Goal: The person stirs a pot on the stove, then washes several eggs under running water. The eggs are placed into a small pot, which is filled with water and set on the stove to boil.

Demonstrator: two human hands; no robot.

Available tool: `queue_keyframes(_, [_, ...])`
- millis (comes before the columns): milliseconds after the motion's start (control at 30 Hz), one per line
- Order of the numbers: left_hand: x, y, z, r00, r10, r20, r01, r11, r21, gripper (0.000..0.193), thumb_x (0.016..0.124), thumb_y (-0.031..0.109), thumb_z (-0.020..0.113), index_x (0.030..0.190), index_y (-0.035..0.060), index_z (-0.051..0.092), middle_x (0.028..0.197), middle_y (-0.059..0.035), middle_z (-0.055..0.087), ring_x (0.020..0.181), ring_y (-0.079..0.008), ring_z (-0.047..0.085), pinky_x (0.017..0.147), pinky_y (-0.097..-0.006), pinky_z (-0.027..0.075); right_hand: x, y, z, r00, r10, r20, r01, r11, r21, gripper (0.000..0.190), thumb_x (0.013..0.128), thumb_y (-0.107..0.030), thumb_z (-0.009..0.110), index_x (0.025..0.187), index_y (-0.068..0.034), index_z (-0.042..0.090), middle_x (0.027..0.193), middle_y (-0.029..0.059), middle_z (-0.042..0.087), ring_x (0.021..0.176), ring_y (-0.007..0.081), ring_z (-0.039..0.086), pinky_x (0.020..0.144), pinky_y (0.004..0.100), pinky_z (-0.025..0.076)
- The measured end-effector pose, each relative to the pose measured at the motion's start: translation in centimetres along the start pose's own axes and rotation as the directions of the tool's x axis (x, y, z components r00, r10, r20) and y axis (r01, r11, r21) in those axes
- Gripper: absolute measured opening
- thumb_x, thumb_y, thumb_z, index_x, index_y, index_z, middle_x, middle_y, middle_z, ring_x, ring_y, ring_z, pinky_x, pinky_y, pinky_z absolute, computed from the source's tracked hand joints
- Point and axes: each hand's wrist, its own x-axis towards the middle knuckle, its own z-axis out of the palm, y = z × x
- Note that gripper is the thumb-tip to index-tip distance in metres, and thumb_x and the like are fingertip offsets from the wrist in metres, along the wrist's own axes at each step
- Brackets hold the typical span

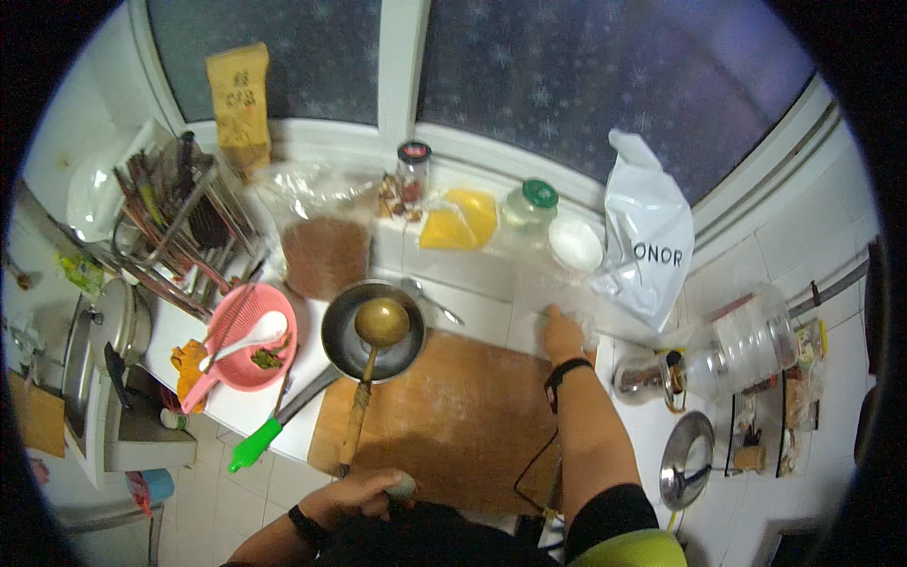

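Observation:
My right hand (pixel 565 333) reaches to the back right of the counter, at a clear plastic bag (pixel 549 287); whether its fingers grip the bag is not clear. Close to my body, my left hand (pixel 368 490) holds a small pale rounded object (pixel 402 487), partly covered by the fingers. A wooden board (pixel 475 411) lies between my hands. On its back left edge rests a small dark pan (pixel 333 347) with a green-tipped handle. A brass-coloured ladle (pixel 382 322) lies in the pan, its wooden handle pointing towards me. A metal spoon (pixel 443 306) lies behind the board.
A pink colander (pixel 244 375) with a white spoon stands at left, near a utensil rack (pixel 191 234). Behind are a bag of brown contents (pixel 326 255), a yellow packet (pixel 460 220), a green-lidded jar (pixel 528 205) and a white plastic bag (pixel 645 234). A steel lid (pixel 686 461) is at right.

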Motion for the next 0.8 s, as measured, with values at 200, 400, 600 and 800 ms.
queue_keyframes(200, [-1.2,-1.0,2.6,1.000,0.017,-0.021,-0.018,1.000,-0.021,0.058,0.100,0.053,0.031,0.129,0.0085,0.054,0.109,-0.0067,0.064,0.095,-0.0161,0.058,0.069,-0.0279,0.048,-1.2,0.3,0.3,0.999,-0.021,0.050,0.018,0.998,0.067,0.044,0.090,-0.024,0.053,0.133,-0.017,0.052,0.112,0.0182,0.065,0.111,0.0337,0.060,0.094,0.0472,0.046])
queue_keyframes(400, [-2.4,-5.1,3.5,0.984,0.167,-0.069,-0.180,0.933,-0.312,0.071,0.094,0.070,0.023,0.123,0.0128,0.055,0.130,-0.0072,0.058,0.102,-0.0213,0.063,0.056,-0.0280,0.046,-9.0,-0.2,-4.4,0.956,-0.173,0.236,-0.205,0.178,0.962,0.036,0.084,-0.025,0.066,0.113,-0.004,0.062,0.103,0.0109,0.065,0.098,0.0244,0.060,0.084,0.0351,0.049])
queue_keyframes(600, [-5.9,-8.4,4.8,0.925,0.350,-0.146,-0.370,0.747,-0.552,0.063,0.094,0.064,0.037,0.116,0.0093,0.060,0.133,-0.0196,0.053,0.101,-0.0302,0.067,0.048,-0.0252,0.054,-23.0,-4.9,-11.7,0.883,-0.456,0.109,-0.274,-0.312,0.910,0.036,0.092,-0.023,0.060,0.121,-0.002,0.055,0.100,0.0147,0.064,0.061,0.0112,0.057,0.047,0.0195,0.045])
queue_keyframes(800, [-10.8,-11.3,5.4,0.880,0.433,-0.195,-0.443,0.598,-0.668,0.060,0.093,0.058,0.045,0.117,0.0053,0.059,0.135,-0.0241,0.049,0.103,-0.0352,0.065,0.047,-0.0301,0.059,-35.1,-9.8,-8.9,0.753,-0.658,0.019,-0.376,-0.406,0.833,0.061,0.085,-0.030,0.068,0.129,0.005,0.044,0.101,0.0190,0.063,0.056,0.0149,0.058,0.045,0.0207,0.046])
